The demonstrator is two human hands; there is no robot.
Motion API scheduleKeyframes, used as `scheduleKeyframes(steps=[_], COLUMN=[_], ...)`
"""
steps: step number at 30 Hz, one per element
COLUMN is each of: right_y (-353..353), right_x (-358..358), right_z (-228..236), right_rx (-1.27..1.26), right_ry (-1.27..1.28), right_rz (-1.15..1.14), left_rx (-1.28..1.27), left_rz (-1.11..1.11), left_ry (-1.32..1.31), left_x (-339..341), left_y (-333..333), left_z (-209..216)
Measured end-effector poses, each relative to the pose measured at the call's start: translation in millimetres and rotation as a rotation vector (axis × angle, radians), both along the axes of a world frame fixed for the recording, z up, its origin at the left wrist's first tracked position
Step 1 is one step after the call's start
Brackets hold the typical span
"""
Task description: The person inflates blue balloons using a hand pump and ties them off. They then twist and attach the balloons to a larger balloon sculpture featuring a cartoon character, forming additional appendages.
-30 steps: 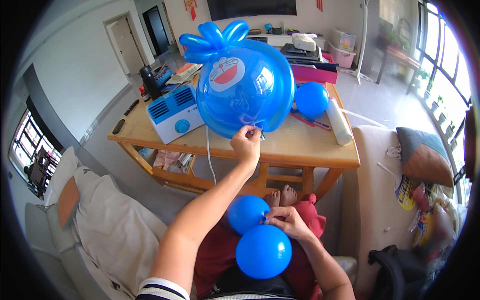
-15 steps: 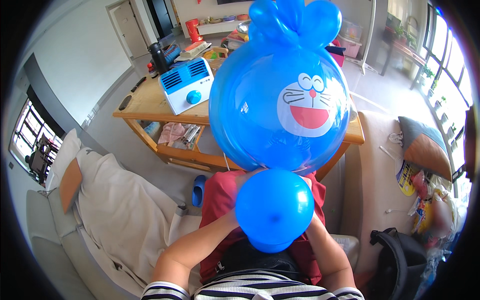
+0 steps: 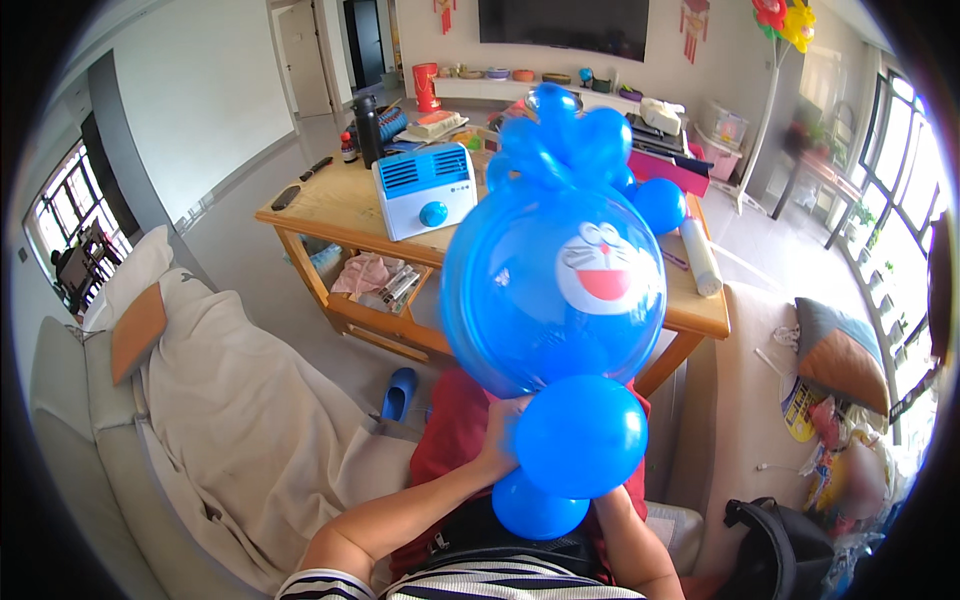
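A large clear-blue balloon [image 3: 510, 290] with a printed cartoon cat face stands upright in front of me, topped by a cluster of small blue balloons [image 3: 575, 145]. Below it are a round blue balloon [image 3: 582, 440] and a smaller blue balloon [image 3: 538, 508], close against my lap. My left hand [image 3: 505, 430] is closed at the left side of the round balloon, just under the large one, its fingertips hidden behind the balloon. My right hand is hidden by the round balloon; only its wrist and forearm show, at the lower right of that balloon.
A wooden table [image 3: 330, 195] ahead holds a blue-and-white fan unit [image 3: 425, 190], a black bottle [image 3: 367, 130], another blue balloon [image 3: 660, 205] and a white cylinder [image 3: 700, 258]. A blanket-covered sofa [image 3: 240, 390] is at left; a black bag [image 3: 780, 555] and plastic packages [image 3: 850, 460] are at right.
The view has tilted up, showing more of the room. The large balloon sits lower and looks smaller. The round balloon has shifted right and down, uncovering part of my left hand and the smaller balloon.
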State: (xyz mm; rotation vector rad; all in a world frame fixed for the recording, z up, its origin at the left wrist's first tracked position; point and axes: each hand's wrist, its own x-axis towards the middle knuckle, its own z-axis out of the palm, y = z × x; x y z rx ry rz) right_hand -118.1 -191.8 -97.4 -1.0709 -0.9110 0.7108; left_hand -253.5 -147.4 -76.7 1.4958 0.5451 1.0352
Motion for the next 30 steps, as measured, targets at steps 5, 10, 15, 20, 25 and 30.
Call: scheduleKeyframes(steps=[5, 10, 15, 20, 25, 30], right_y=[0.9, 0.8, 9.9, 18.7, 5.2, 7.8], right_x=[-6.3, -9.3, -19.7, -17.4, -27.6, -12.3], right_z=[-5.1, -12.1, -22.2, -21.9, 3.8, -17.3], right_rx=[0.009, 0.013, 0.034, -0.021, 0.018, -0.077], right_ry=[0.012, 0.051, 0.134, 0.668, 0.464, 0.044], right_rz=[0.011, 0.01, 0.035, 0.233, 0.049, 0.07], left_rx=[0.266, 0.189, 0.145, 0.351, 0.448, 0.425], left_rz=[0.048, 0.057, 0.016, 0.041, 0.186, 0.056], left_ry=[0.182, 0.207, 0.122, 0.183, 0.237, 0.19], left_x=[0.5, -11.2, -25.8, -28.2, -30.2, -33.1], left_y=[3.8, 8.8, 16.2, 15.8, 15.7, 24.9], left_z=[7.9, -8.0, -27.3, -26.8, -36.7, -47.6])
